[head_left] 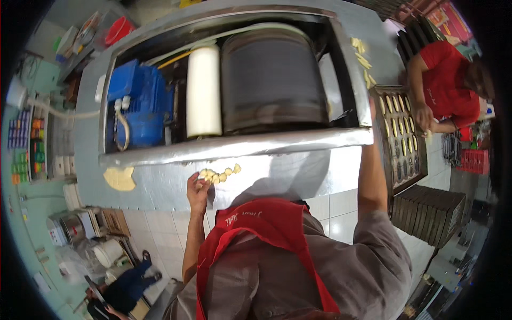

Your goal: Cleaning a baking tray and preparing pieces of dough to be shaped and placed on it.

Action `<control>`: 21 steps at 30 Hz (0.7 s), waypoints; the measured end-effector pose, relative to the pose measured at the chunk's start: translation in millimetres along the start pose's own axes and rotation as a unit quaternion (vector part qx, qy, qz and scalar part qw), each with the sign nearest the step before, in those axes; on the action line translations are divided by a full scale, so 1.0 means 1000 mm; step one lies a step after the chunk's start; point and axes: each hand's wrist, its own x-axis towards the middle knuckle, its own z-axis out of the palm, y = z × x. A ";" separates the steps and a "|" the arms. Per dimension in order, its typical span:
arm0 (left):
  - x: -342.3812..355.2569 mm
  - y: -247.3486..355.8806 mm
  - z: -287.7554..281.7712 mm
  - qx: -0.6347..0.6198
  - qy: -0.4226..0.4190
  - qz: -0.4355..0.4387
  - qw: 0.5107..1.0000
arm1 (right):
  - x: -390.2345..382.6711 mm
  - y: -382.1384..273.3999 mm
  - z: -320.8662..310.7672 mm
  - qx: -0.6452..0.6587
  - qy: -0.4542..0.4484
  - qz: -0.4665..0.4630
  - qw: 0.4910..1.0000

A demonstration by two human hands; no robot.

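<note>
My left hand [197, 191] is at the near edge of the metal table, its fingers closed around the left end of a short row of small pale dough pieces [223, 175]. To its left lies a flat sheet of dough [120, 178]. Before me stands a metal-framed machine with a wide dark drum [274, 77], a white roller [204, 90] and a blue motor [140, 101]; the drum looks blurred. My right forearm [372, 178] reaches up along the machine's right end. The frame hides most of my right hand [372, 106], fingers included.
At the right, a co-worker in a red shirt [450, 80] has hands over a tray [380, 98] of long dough pieces in moulds. More dough strips [362, 60] lie on the table. Stacked dark trays [426, 213] stand below. Another person's legs [141, 274] show at lower left.
</note>
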 end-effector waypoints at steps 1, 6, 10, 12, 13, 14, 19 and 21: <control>-0.015 -0.005 -0.018 0.011 0.013 -0.036 0.999 | -0.076 0.023 0.042 0.126 -0.010 -0.013 0.992; -0.032 -0.015 -0.033 0.146 0.037 0.055 0.987 | -0.313 -0.170 0.050 -0.099 -0.104 0.009 0.990; -0.026 0.022 0.000 0.271 0.045 0.236 0.932 | -0.361 -0.276 0.082 -0.032 -0.268 -0.165 0.949; -0.020 0.024 0.000 0.262 0.040 0.258 0.929 | -0.376 -0.323 0.115 0.000 -0.264 -0.182 0.947; -0.020 0.026 -0.007 0.242 0.023 0.142 0.960 | -0.380 -0.347 0.128 -0.003 -0.264 -0.220 0.939; -0.020 0.026 -0.014 0.220 0.004 0.024 0.975 | -0.381 -0.363 0.138 -0.009 -0.262 -0.257 0.930; 0.001 0.023 -0.038 0.273 -0.009 0.231 0.934 | -0.387 -0.344 0.154 0.172 -0.415 0.053 0.892; 0.014 0.042 -0.030 0.328 -0.064 0.280 0.900 | -0.379 -0.368 0.146 0.081 -0.397 -0.118 0.907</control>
